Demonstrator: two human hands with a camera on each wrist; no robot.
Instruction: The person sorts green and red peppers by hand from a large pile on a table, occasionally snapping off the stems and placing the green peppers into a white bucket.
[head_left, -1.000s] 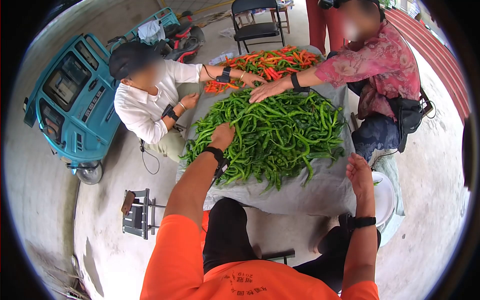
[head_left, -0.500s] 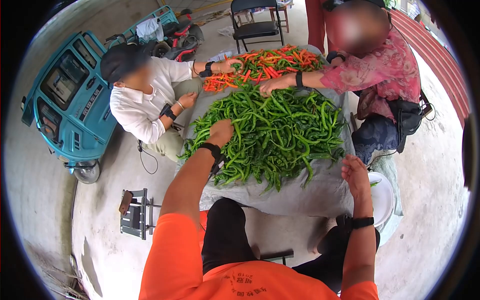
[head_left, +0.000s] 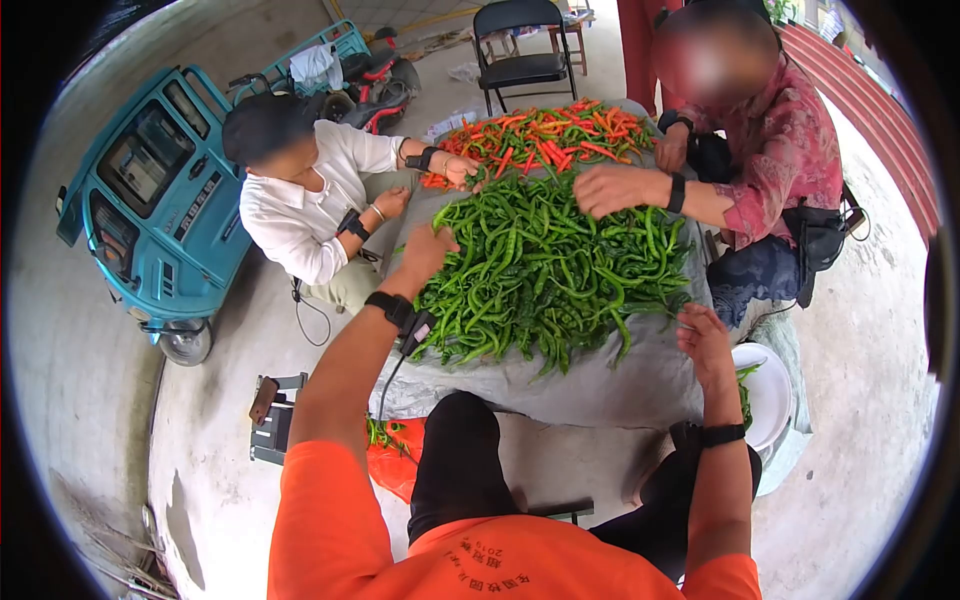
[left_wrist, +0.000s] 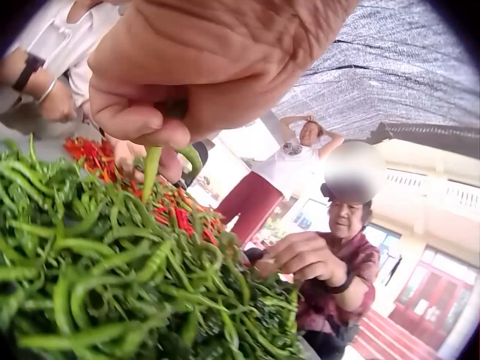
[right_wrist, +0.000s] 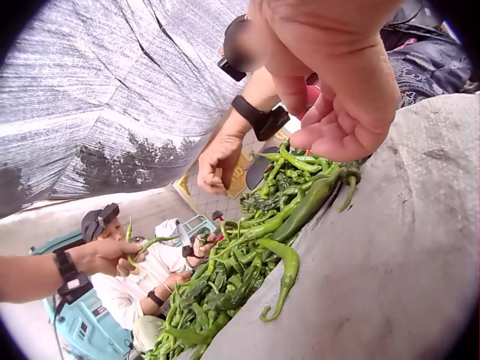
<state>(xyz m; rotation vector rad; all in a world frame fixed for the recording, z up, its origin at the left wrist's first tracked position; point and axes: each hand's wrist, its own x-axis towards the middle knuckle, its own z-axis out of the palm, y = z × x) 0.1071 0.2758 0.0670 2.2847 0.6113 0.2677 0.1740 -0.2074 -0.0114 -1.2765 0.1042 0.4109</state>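
Observation:
A big heap of long green chili peppers [head_left: 550, 270] covers the cloth-draped table. My left hand [head_left: 425, 252] is over the heap's left edge, pinching green chili peppers [right_wrist: 154, 241] between thumb and fingers. In the left wrist view, one green pepper [left_wrist: 151, 171] hangs down from those fingertips. At the heap's right edge is my right hand [head_left: 706, 342], fingers loosely curled, with nothing visible in them. The right wrist view shows this hand [right_wrist: 337, 82] over the heap's edge, with a single curved pepper [right_wrist: 283, 277] lying apart on the grey cloth.
Red and orange peppers [head_left: 545, 140] lie at the table's far end. A white bowl [head_left: 768, 395] with green peppers stands at right, a red bag [head_left: 400, 460] by my left leg. Two people sit at the sides, their hands over the peppers. A folding chair [head_left: 520, 55] stands beyond.
My left hand has lifted from the heap and drawn left with peppers. The right hand shifted slightly, fingers lower. The person at right pulled a hand back; green peppers now show in the bowl.

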